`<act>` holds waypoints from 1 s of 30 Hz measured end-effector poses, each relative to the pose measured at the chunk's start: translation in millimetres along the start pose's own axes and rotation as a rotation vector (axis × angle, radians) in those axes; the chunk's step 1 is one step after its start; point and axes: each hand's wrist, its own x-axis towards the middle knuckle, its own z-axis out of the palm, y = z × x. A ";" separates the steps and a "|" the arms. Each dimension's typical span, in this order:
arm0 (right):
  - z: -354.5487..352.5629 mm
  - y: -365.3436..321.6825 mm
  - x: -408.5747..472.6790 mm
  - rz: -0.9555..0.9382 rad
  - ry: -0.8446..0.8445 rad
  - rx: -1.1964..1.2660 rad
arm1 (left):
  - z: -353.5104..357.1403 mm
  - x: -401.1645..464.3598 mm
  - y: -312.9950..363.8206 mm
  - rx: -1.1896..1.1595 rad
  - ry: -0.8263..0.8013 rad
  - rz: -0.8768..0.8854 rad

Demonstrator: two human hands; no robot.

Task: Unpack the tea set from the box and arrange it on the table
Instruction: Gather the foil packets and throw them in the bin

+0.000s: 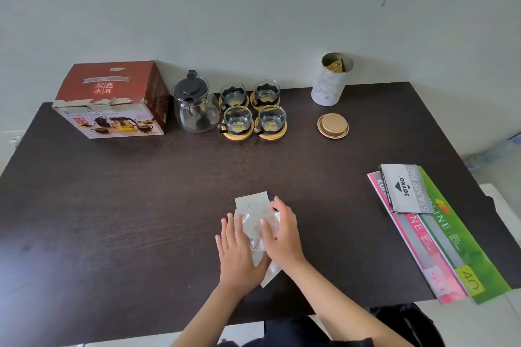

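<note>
The red box [112,98] sits closed at the table's [112,191] far left; beside it stand the glass teapot [196,110] and 4 glass cups [253,110] on coasters: fragile, slippery, best lifted by handles. Nearer, left hand [236,251] and right hand [282,236] press flat, fingers straight, on crinkly wrapping [252,217].

Dark wooden table [112,220]: red cardboard box [112,101] at far left; glass teapot with black lid [195,108] just right of it; four glass cups on round wooden coasters [253,110] beside the teapot; open cylindrical tin [331,80] farther right, its round gold lid [332,125] in front.
</note>
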 end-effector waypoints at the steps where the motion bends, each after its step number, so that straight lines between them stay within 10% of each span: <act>1: -1.2 -1.7 6.4 -0.016 -0.015 -0.008 | 0.0 3.0 0.8 -0.043 0.018 -0.002; 10: -28.2 -12.1 88.6 -0.066 -0.304 -0.273 | -34.3 35.5 1.1 -0.076 -0.195 0.024; 18: -39.9 -23.3 112.9 -0.261 -0.539 -0.683 | -30.0 62.7 5.3 -0.111 -0.060 -0.092; 30: -48.6 -20.8 112.0 0.027 -0.516 -0.291 | -58.1 98.3 6.4 -0.164 -0.290 -0.117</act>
